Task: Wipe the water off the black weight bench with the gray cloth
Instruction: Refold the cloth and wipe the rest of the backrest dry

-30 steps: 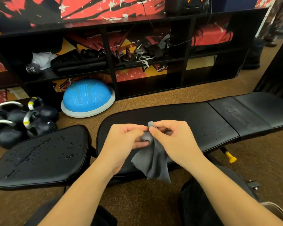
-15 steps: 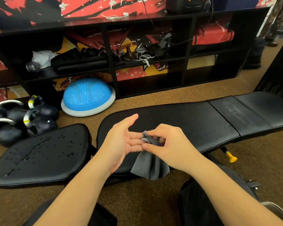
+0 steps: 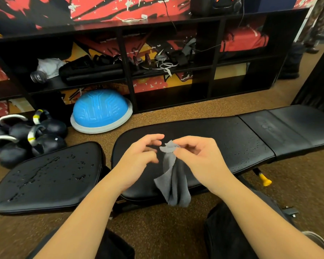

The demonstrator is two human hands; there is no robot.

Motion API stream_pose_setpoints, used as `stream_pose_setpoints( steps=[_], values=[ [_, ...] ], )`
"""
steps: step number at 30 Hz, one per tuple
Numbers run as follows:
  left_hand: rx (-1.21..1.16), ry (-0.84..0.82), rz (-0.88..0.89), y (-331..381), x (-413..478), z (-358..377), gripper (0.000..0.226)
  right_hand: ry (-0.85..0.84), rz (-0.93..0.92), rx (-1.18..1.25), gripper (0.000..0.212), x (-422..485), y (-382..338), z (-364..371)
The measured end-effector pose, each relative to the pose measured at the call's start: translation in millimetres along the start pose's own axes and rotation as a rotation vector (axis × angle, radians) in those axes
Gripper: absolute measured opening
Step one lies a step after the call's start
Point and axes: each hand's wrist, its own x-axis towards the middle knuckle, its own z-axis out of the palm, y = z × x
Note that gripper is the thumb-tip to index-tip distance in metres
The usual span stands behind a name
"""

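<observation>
The black weight bench [image 3: 223, 139] lies across the floor in front of me, its long pad speckled with fine water drops. Its separate seat pad [image 3: 51, 176] at the left carries larger puddles and drops. My right hand [image 3: 196, 159] pinches the top corner of the gray cloth [image 3: 173, 180], which hangs down over the bench's near edge. My left hand [image 3: 138, 161] hovers just left of the cloth with loosely curled fingers, holding nothing.
Several black kettlebells [image 3: 32, 135] sit on the floor at the far left beside a blue balance dome [image 3: 101, 111]. A black shelf unit [image 3: 157, 58] with gear stands behind the bench. A yellow-tipped pin [image 3: 264, 181] sticks out under the bench. My knees are at the bottom.
My left hand has let go of the cloth and drawn slightly away. My right hand has lifted the cloth by one corner, so it now hangs longer.
</observation>
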Motion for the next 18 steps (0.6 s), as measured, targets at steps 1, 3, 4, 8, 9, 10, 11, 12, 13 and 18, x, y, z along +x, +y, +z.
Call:
stream_pose_setpoints(
  steps=[1, 3, 4, 8, 9, 10, 11, 12, 13, 18],
  values=[
    [0.033, -0.048, 0.015, -4, 0, -2, 0.066, -0.022, 0.02, 0.112, 0.031, 0, -2, -1],
    [0.047, -0.146, 0.066, -10, 2, -4, 0.054, -0.091, 0.066, 0.344, 0.032, 1, -5, -3],
    [0.053, -0.178, 0.096, -12, 3, -5, 0.042, -0.121, 0.093, 0.442, 0.031, 1, -6, -5],
    [0.068, -0.163, 0.174, -13, 2, -9, 0.012, -0.143, 0.159, 0.609, 0.031, 4, -5, -12],
    [0.061, -0.134, 0.195, -13, 2, -11, 0.013, -0.131, 0.162, 0.606, 0.033, 5, -4, -14],
    [0.054, -0.09, 0.217, -12, 3, -12, 0.015, -0.113, 0.159, 0.588, 0.033, 5, -3, -16],
    [0.049, -0.035, 0.237, -12, 3, -13, 0.017, -0.092, 0.151, 0.551, 0.033, 6, 0, -17],
    [0.042, 0.029, 0.254, -11, 2, -14, 0.018, -0.07, 0.142, 0.5, 0.032, 7, 3, -18],
    [0.028, 0.09, 0.269, -10, 1, -14, 0.017, -0.049, 0.134, 0.444, 0.033, 8, 5, -19],
    [0.015, 0.22, 0.296, -4, -3, -10, 0.011, 0.015, 0.051, 0.22, 0.024, 8, 10, -19]
  ],
)
